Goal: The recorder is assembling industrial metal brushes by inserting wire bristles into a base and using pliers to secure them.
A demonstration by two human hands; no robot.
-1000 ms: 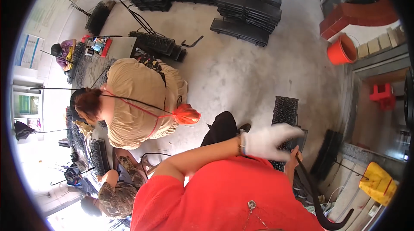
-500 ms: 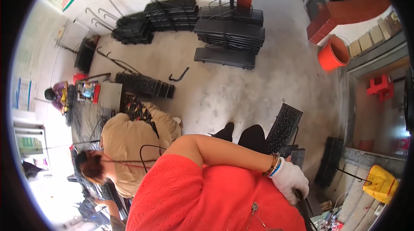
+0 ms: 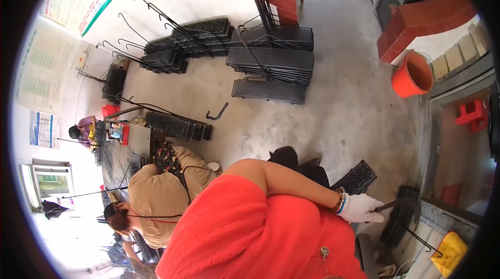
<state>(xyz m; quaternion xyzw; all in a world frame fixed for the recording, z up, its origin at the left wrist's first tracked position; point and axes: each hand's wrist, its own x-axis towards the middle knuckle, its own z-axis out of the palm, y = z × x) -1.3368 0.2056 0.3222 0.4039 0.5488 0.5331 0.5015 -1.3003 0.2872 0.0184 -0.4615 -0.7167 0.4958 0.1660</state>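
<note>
My left hand (image 3: 363, 208), in a white knitted glove with bracelets at the wrist, reaches across my red top toward the right. It is closed around one end of a dark curved bar (image 3: 403, 204), which bends like a hook past the fingertips. The exact kind of bar cannot be made out. Just beyond the hand, a speckled black panel (image 3: 355, 177) stands low near the floor. A stack of dark trays (image 3: 400, 217) lies beside the bar's curved end. My right hand is out of the picture.
A co-worker in tan clothes (image 3: 159, 203) bends over a workbench (image 3: 117, 146) on the left. Stacked black mesh trays (image 3: 271, 64) with upright rods stand ahead. A loose black hook (image 3: 217, 112) lies on the floor. An orange bucket (image 3: 412, 74) sits by the right doorway.
My left hand has moved outward to the right, away from my body, bringing the curved bar into fuller view. My view has shifted, and the speckled panel appears lower.
</note>
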